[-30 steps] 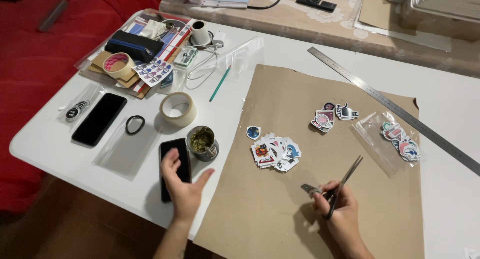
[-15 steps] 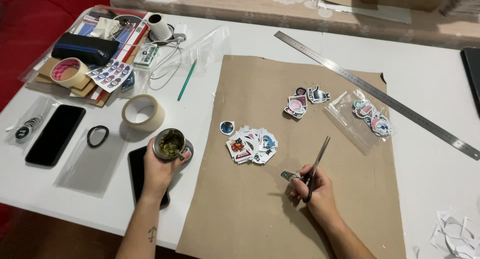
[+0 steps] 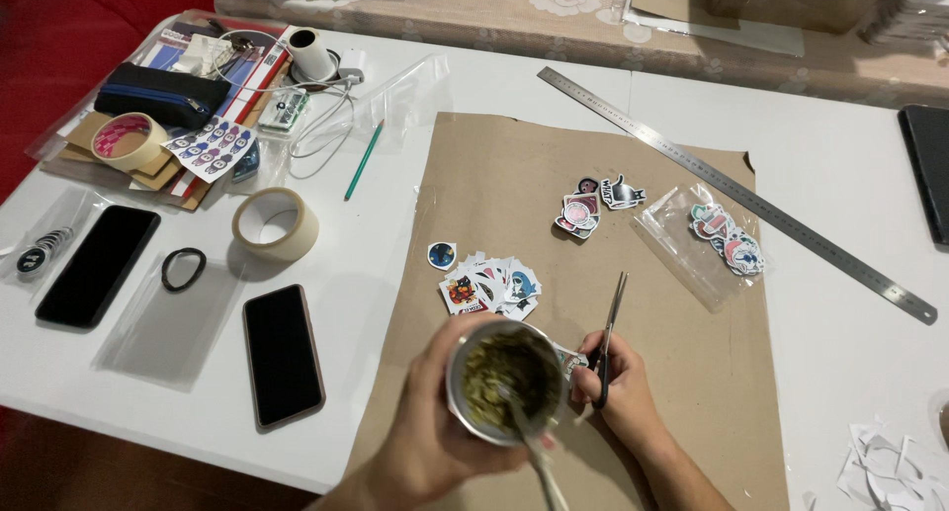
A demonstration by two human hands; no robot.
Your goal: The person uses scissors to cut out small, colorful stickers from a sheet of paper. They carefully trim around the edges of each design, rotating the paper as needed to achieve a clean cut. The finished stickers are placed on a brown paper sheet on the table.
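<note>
White surface (image 3: 870, 323) spread with a sheet of brown kraft paper (image 3: 494, 175), and both hands are busy at its near edge. Left hand (image 3: 435, 442) is wrapped around a round metal cup of green herb mash (image 3: 502, 381), lifted up close to the camera, a metal straw (image 3: 539, 462) poking out of it. Right hand (image 3: 618, 392) grips slim silver scissors (image 3: 608, 333), blades pointing away. Just beyond lies a pile of colourful cut-out stickers (image 3: 489, 286); a black smartphone (image 3: 284, 353) rests to the left.
</note>
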